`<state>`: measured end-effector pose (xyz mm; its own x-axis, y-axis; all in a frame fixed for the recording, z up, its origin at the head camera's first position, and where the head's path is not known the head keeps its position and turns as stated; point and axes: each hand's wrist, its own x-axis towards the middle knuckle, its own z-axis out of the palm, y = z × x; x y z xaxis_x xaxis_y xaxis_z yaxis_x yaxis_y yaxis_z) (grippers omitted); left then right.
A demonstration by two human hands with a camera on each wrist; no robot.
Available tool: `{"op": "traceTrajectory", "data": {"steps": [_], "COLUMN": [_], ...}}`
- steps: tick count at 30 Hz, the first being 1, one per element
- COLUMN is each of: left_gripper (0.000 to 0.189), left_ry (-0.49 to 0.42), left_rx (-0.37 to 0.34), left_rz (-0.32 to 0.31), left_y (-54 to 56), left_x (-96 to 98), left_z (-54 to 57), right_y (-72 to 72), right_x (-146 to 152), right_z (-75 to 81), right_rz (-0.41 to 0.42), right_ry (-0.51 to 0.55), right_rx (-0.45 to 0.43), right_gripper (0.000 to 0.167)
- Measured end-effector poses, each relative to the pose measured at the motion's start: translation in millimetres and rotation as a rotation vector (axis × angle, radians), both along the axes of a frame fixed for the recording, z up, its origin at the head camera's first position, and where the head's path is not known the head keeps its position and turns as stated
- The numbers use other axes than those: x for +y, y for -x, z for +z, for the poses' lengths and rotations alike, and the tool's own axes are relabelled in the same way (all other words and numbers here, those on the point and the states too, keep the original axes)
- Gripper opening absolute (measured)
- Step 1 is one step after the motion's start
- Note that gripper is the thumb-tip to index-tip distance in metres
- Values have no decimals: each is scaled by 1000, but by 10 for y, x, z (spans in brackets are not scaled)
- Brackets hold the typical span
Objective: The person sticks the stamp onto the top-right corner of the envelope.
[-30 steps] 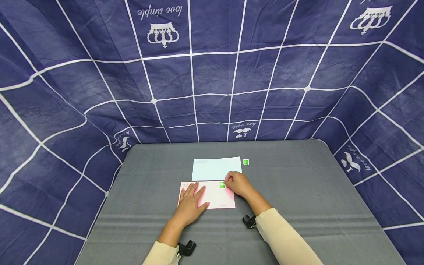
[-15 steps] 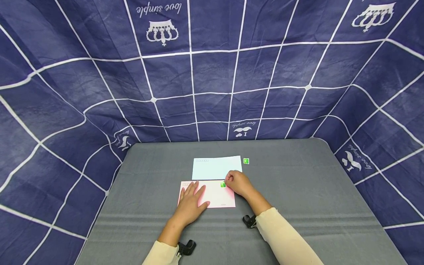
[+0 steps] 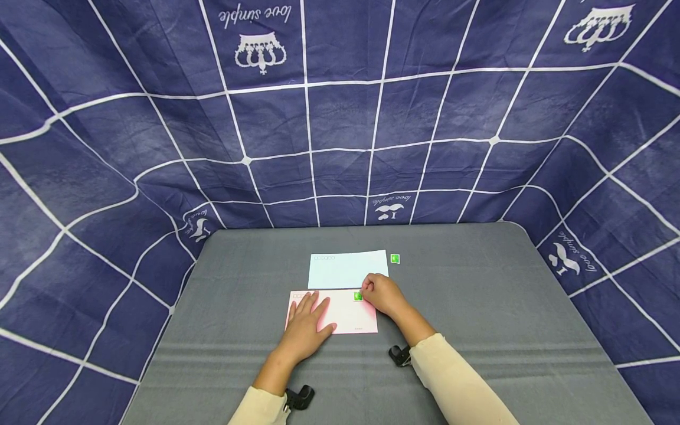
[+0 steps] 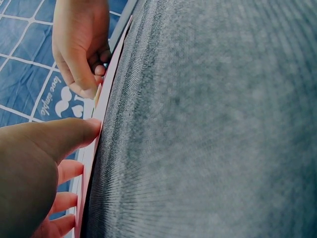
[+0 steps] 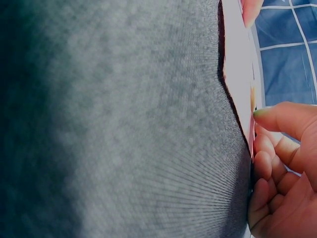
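Note:
A pink envelope [image 3: 346, 316] lies on the grey table in the head view, with printed boxes at its upper left. My left hand [image 3: 303, 334] rests on its left part, fingers spread and straight. Over its upper right corner, my right hand [image 3: 383, 293] pinches the right edge of a small green postage stamp [image 3: 358, 296] between thumb and curled finger. From the left wrist, the stamp [image 4: 97, 93] shows as a thin raised edge at the fingertips of the right hand [image 4: 84, 47]. The pinching fingertips partly hide that edge in the right wrist view.
A pale blue envelope [image 3: 346, 271] lies just behind the pink one. Right of its upper corner is a second green stamp [image 3: 395, 258], flat on the grey table [image 3: 478, 319]. Blue gridded cloth [image 3: 340, 118] hangs behind and at both sides.

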<state>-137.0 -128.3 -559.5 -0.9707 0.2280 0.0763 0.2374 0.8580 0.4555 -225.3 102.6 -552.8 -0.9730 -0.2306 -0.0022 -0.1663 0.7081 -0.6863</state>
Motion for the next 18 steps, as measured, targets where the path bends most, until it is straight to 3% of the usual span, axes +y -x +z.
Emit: {"op": "traceTrajectory", "data": {"steps": [18], "left_gripper": [67], "left_ry": [-2], "left_rx": [3], "left_rz": [35], "left_y": [13], "left_x": [16], "left_z": [-34], "right_y": [-14], "right_x": [30], "right_z": [13], "right_rz": [-1], "right_ry": [13], "right_rx": [20], "right_gripper": [12]}}
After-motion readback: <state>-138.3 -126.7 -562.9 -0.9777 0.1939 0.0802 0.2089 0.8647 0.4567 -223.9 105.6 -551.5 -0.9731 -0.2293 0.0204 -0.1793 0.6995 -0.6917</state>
